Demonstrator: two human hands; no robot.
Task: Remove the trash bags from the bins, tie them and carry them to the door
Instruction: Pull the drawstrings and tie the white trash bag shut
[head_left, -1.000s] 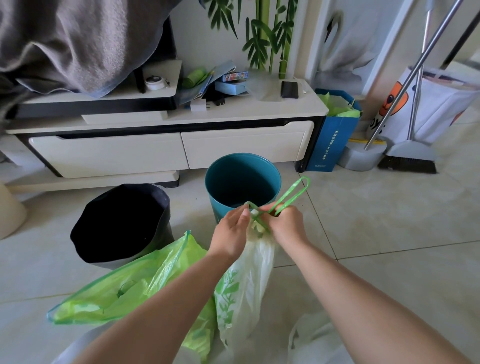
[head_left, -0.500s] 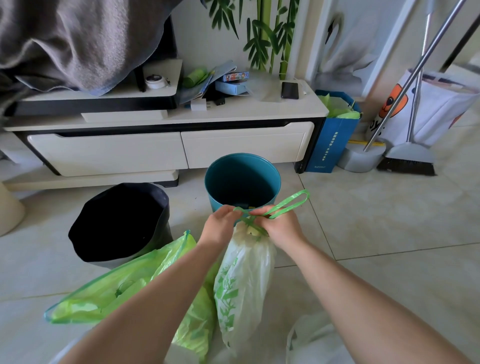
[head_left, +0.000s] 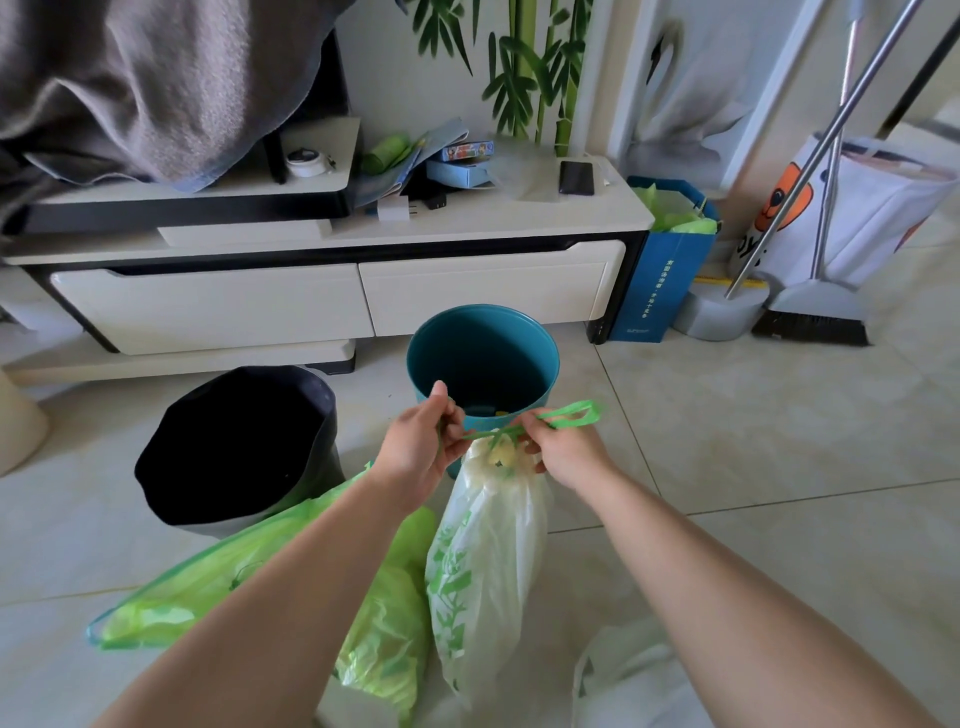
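A white trash bag with green leaf print (head_left: 483, 566) hangs in front of me, its neck gathered by a green drawstring (head_left: 566, 415). My left hand (head_left: 421, 447) pinches one end of the drawstring on the left of the neck. My right hand (head_left: 563, 452) grips the other end, whose loop sticks out to the right. Behind the hands stands a teal bin (head_left: 483, 358) with no bag in it. A black bin (head_left: 234, 447) with a dark liner stands to its left. A bright green bag (head_left: 218, 582) lies on the floor under my left forearm.
A cream TV cabinet (head_left: 337, 280) runs along the wall behind the bins, with a grey blanket (head_left: 145, 83) draped above. A blue paper bag (head_left: 660, 275), a broom and dustpan (head_left: 810, 312) and a white printed bag (head_left: 872, 208) stand at the right. Another white plastic bag (head_left: 634, 680) lies at the bottom.
My hands have drawn apart, left going left and right going right, pulling the drawstring taut across the bag's neck. The loop has dropped lower and flatter to the right.
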